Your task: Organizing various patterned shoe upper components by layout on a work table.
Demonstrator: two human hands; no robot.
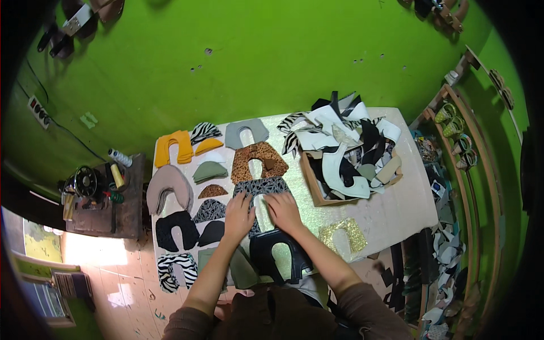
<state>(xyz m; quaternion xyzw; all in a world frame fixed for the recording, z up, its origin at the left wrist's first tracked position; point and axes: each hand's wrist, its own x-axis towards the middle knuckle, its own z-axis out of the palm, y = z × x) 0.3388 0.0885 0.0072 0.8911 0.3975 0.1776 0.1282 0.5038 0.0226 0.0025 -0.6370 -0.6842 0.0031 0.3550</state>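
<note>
Our left hand (pixel 242 216) and right hand (pixel 282 209) are spread loosely, nothing clenched, over the grey-and-black U-piece (pixel 262 186), probably to square it up. It's on the tabletop (pixel 403 212) between the leopard-print U-piece (pixel 243 160) and black U-piece (pixel 261 249), likely so we don't mix patterns.

A: Which type of setting is shown?

B: A small workshop, apparently for footwear: U-shaped cut pieces (pixel 164 174) lie on a worktable (pixel 396 215), offcuts (pixel 306 140) overfill a carton (pixel 311 181), thread spools (pixel 120 157) stand on a side bench (pixel 122 215), and sandals (pixel 454 126) hang on a wooden rack (pixel 500 226).
</note>
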